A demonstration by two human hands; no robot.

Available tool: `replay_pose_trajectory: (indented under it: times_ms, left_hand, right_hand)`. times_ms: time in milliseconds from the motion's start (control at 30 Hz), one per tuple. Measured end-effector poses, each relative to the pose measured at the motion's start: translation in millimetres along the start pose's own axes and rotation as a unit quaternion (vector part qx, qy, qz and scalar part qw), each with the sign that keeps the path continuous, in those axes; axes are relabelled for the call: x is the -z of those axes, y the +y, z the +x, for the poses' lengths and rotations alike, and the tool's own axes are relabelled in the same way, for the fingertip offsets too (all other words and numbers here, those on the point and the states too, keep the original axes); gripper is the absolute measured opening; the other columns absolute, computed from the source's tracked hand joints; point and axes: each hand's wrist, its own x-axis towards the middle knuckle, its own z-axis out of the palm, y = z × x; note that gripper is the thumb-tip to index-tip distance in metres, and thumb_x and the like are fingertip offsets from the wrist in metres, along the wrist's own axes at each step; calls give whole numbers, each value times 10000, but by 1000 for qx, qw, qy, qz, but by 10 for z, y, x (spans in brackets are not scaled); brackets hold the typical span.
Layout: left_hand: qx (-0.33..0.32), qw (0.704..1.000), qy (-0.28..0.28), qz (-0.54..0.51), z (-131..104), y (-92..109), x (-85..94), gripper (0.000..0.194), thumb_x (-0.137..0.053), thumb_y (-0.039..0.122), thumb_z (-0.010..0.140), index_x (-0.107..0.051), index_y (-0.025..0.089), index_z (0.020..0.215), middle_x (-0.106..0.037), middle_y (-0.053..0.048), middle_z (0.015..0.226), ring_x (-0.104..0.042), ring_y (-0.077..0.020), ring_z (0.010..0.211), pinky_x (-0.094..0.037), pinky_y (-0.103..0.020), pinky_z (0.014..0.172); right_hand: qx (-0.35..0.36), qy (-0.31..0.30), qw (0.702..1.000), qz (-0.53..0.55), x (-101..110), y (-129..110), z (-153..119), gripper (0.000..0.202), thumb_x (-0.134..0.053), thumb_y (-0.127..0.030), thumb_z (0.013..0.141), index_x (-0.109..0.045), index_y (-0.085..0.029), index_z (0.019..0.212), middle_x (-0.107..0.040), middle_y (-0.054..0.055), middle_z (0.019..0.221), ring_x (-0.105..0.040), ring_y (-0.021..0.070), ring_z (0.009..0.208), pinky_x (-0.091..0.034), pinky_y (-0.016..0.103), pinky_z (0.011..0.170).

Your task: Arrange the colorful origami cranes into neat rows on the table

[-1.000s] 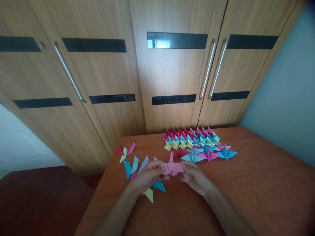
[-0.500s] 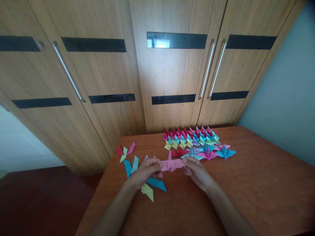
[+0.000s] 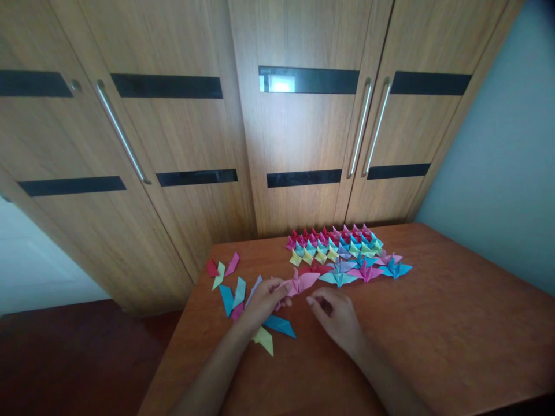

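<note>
A pink paper crane [image 3: 300, 282] is pinched by one wing in my left hand [image 3: 269, 301], just above the table. Its other wing points right, free of any hand. Close by on the right, my right hand [image 3: 336, 315] has let its thumb and fingertips stand apart, with nothing between them. Behind the held crane lie spread cranes, among them a red one [image 3: 318, 268], a light teal one [image 3: 339, 278] and a magenta one [image 3: 365, 271]. Under and beside my left hand are folded paper pieces, such as a blue one [image 3: 281, 326] and a yellow one [image 3: 264, 340].
Rows of small folded cranes [image 3: 333, 238] stand at the back of the brown table [image 3: 442, 312]. More folded strips [image 3: 226, 299] lie along its left side. A wooden wardrobe [image 3: 299, 127] with metal handles rises directly behind the table.
My right hand has let go of the pink crane and moved slightly down. The crane, still in my left hand, is now tilted, with its right wing raised. The view has shifted slightly.
</note>
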Motion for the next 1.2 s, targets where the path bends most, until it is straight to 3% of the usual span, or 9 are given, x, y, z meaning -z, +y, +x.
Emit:
replay_pose_trajectory:
  times_ms: [167, 400, 633, 800, 1200]
  left_hand:
    - [-37, 998, -34, 48, -22, 21, -84, 351, -530, 450, 811, -614, 135, 682, -628, -18, 608, -534, -117, 567, -386, -210, 544]
    - [-25, 997, -56, 49, -39, 3, -119, 353, -514, 451, 814, -618, 128, 714, -639, -20, 607, -550, -124, 557, -395, -211, 538]
    - [-24, 998, -20, 50, 19, -65, -25, 302, -524, 404, 804, -574, 146, 655, -632, -16, 588, -521, -114, 521, -376, -207, 509]
    - [-42, 999, 5, 32, 44, -92, 70, 352, -487, 476, 828, -569, 156, 706, -599, 7, 555, -511, -110, 463, -353, -209, 469]
    - [-49, 998, 5, 26, 43, -98, 77, 361, -490, 490, 826, -573, 155, 720, -606, 4, 565, -526, -115, 469, -358, -211, 464]
  right_hand:
    - [3, -3, 989, -147, -116, -156, -136, 246, -411, -323, 886, -618, -206, 822, -659, 45, 777, -581, 162, 692, -364, 247, 637]
    - [-7, -5, 972, -234, -113, -128, -145, 221, -403, -263, 876, -609, -206, 820, -659, 30, 740, -594, 147, 672, -321, 225, 597]
    - [-29, -1, 955, -294, -61, -128, -51, 225, -409, -273, 874, -605, -213, 782, -657, 19, 737, -587, 133, 667, -302, 225, 568]
    - [-79, -16, 935, -346, -31, -96, 85, 233, -396, -295, 889, -607, -227, 815, -665, 17, 773, -598, 140, 678, -302, 228, 551]
    - [-129, -55, 909, -391, -78, -26, 199, 270, -365, -336, 902, -597, -221, 827, -676, 43, 809, -631, 168, 714, -339, 231, 559]
